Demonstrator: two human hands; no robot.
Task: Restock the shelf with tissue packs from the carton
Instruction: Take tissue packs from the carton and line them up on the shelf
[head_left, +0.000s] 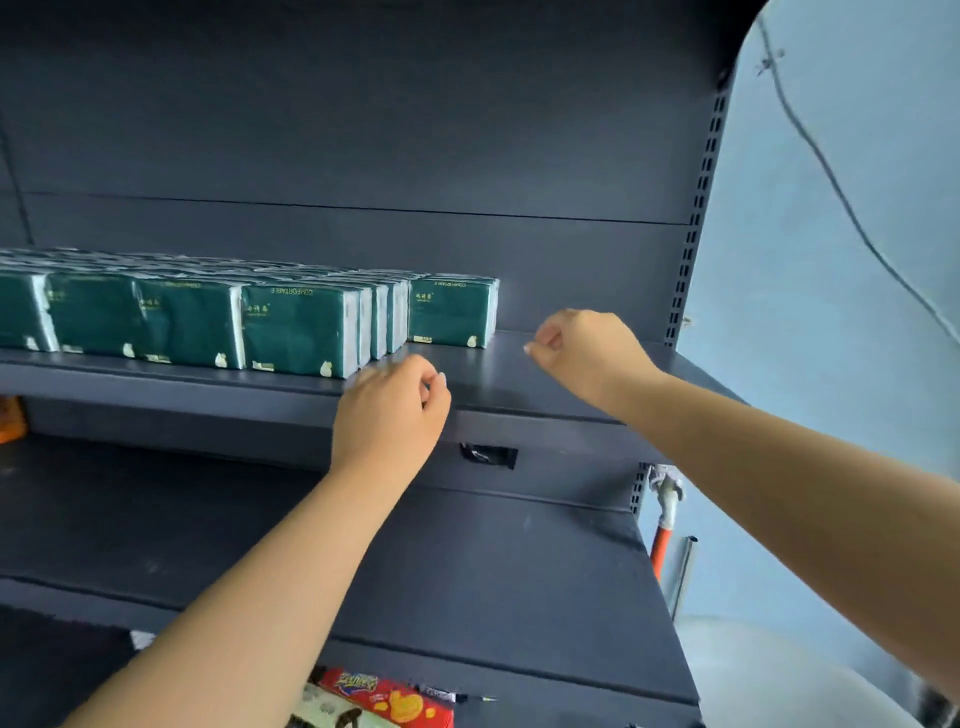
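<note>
Several dark green tissue packs (298, 327) stand in rows along the left and middle of the dark grey upper shelf (498, 379). One single pack (452, 310) stands at the right end of the row, near the back. My left hand (389, 410) hovers at the shelf's front edge, just right of the front pack, fingers curled and holding nothing. My right hand (582, 348) is raised over the bare right part of the shelf, fingers loosely curled, also holding nothing. The carton is out of view.
A lower dark shelf (493, 561) lies below. A red snack package (395, 699) shows at the bottom edge. An orange item (10, 418) sits at the far left. The slotted upright (691, 234) bounds the shelf on the right, beside a pale blue wall.
</note>
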